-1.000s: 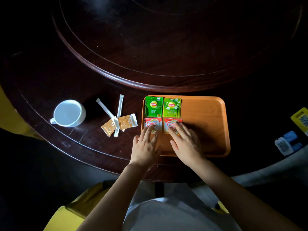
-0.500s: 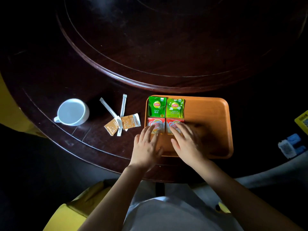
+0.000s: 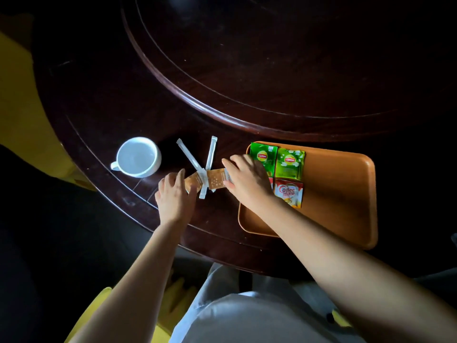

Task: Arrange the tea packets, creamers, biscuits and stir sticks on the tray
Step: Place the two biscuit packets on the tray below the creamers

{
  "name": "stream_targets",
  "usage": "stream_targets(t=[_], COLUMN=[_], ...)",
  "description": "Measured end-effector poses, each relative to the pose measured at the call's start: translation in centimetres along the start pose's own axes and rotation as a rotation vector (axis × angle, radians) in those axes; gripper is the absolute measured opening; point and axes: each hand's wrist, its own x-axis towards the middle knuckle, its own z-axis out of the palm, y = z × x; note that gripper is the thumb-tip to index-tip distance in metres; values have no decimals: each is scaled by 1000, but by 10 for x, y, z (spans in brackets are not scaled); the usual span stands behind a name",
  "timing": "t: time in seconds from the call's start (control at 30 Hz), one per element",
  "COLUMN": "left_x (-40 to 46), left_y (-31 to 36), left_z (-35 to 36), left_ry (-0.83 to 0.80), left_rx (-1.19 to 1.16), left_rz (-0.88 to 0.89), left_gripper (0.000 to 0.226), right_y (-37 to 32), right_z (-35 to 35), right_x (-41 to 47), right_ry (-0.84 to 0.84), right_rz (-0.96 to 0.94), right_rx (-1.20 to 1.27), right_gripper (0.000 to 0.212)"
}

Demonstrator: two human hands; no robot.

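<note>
Both hands are on the biscuit packets sitting on the dark worktop (image 3: 103, 115), just off the tray's 9 o'clock edge. The left hand (image 3: 174, 196) has its fingers loosely spread over the left biscuit packet (image 3: 191, 181); the right hand (image 3: 246, 180) rests fingers on the right biscuit packet (image 3: 215, 179), can't tell if either actually grips. Two white stir sticks (image 3: 210, 154) cross over the packets. On the wooden tray (image 3: 346, 194), two green Lipton tea packets (image 3: 289, 163) sit at 11 o'clock with a Coffee mate creamer (image 3: 289, 193) right below. White cup (image 3: 137, 155) at 9 o'clock.
</note>
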Motion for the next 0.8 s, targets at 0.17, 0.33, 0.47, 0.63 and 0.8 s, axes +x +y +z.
stream_targets(t=[0.17, 0.33, 0.47, 0.63, 0.8], left_x=[6, 7, 8, 3, -16], left_y=[-4, -8, -8, -8, -7], left_z=[-1, -2, -3, -5, -11], left_ry=[-18, -29, -18, 17, 87], left_rx=[10, -4, -30, -110, -379], left_rz=[47, 81, 79, 90, 63], left_gripper=[46, 38, 34, 20, 13], right_y=[-5, -5, -8, -11, -5], right_z=[7, 8, 11, 8, 2], right_x=[16, 15, 13, 9, -7], right_ry=[-106, -108, -49, 18, 15], right_rz=[-17, -13, 2, 1, 88], right_rx=[-56, -70, -102, 24, 342], right_gripper=[51, 34, 30, 16, 17])
